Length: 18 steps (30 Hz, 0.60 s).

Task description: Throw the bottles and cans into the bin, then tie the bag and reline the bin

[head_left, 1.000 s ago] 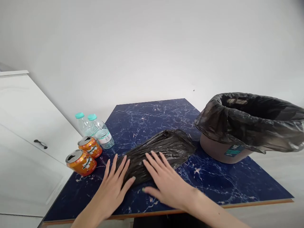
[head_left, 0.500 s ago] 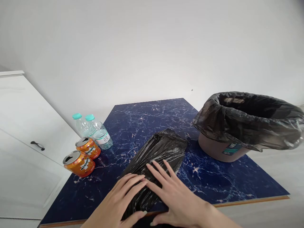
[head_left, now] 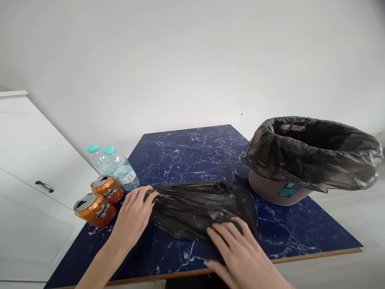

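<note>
One black plastic bag (head_left: 192, 204) on blue surface (head_left: 186, 148), between orange cans (head_left: 99, 211) and lined bin (head_left: 266, 188); grasped at left end by left hand (head_left: 134, 213), touched at near edge by right hand (head_left: 239, 249), unclenched.

The left hand (head_left: 134, 214) is the farther one, back upward, its fingers (head_left: 138, 194) bent and drawn close to the thumb. The bare left forearm (head_left: 102, 261) slants in from the near left. The right hand (head_left: 245, 255), slightly blurred, sits nearer, palm down, fingers curved toward the far left, thumb (head_left: 221, 272) spread apart.
</note>
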### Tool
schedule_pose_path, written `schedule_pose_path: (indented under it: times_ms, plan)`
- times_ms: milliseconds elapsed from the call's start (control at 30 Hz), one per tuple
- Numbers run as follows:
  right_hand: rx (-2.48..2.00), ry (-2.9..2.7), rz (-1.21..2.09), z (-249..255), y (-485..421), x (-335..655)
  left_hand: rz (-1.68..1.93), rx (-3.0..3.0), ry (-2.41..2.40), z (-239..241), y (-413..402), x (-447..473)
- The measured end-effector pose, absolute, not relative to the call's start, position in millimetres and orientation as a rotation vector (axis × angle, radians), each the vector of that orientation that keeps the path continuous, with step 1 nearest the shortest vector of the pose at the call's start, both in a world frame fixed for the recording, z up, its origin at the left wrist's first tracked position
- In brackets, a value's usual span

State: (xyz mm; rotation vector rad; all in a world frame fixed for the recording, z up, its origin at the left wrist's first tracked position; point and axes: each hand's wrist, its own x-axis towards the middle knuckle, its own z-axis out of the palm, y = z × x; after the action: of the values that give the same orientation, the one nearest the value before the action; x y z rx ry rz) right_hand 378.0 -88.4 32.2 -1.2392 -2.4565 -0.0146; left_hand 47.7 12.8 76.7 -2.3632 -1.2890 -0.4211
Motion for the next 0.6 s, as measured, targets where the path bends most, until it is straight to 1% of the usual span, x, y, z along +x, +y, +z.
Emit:
schedule_pose_path:
  times_ms: [100, 167, 233, 333, 400, 500, 567, 600]
  plan:
    - [-1.022, -2.525, 0.167, 57, -96, 379, -0.497, -2.509, -1.344, 72, -3, 77]
    - [-0.971, -2.624, 0.231, 72, -91, 392, -0.463, -2.661, -1.337, 62, -20, 93]
    - [-1.022, -2.717, 0.246, 79, -83, 414, -0.433, -2.706, -1.338, 51, -32, 99]
    - [-1.149, -2.754, 0.225, 66, -77, 448, -0.379, -2.788, -1.306, 44, -28, 94]
    - [-1.176, -2.742, 0.136, 49, -80, 462, -0.317, -2.877, -1.194, 48, -13, 86]
    - [-1.086, -2.681, -0.180, 26, -95, 458, -0.313, -2.837, -1.062, 59, 9, 79]
    - [-0.984, -2.597, -0.394, 18, -107, 442, -0.381, -2.767, -1.112, 67, 11, 82]
    - [-0.952, -2.557, -0.444, 16, -111, 433, -0.404, -2.780, -1.147, 70, 8, 86]
